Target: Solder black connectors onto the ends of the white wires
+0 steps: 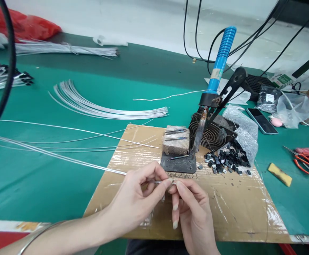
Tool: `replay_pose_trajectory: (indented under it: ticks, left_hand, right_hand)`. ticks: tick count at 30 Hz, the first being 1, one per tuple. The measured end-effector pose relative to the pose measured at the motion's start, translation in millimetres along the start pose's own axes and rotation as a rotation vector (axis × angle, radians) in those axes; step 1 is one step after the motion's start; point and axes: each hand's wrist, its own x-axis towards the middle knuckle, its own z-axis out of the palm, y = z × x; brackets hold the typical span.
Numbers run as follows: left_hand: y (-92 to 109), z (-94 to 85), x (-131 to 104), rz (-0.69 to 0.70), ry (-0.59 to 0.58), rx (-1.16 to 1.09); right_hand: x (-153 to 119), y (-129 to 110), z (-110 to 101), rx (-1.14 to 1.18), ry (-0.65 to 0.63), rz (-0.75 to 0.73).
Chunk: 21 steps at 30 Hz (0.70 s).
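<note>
My left hand is closed in a pinch on the thin white wires, which run out from it to the left edge of the view. Right beside it, my right hand pinches the wire ends, its fingertips almost touching the left ones. Both are low over a taped cardboard sheet. Just beyond the hands, a blue-handled soldering iron stands clamped, tip down, over a black base plate. A worn block with metal bits on it rests on the plate.
Small black connectors lie in a pile right of the iron, near a round fan grille and bubble wrap. Farther right are a phone, a yellow sponge and orange-handled scissors. A bundle of white wires lies behind left.
</note>
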Motion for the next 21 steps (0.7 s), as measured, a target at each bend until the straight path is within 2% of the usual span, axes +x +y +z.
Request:
replay_pose_trajectory:
  ticks: [21]
  left_hand:
    - [-0.1,2.7,1.1,0.012,0.034,-0.023]
  right_hand:
    - [0.8,3.7,6.6,0.04,0.068,-0.011]
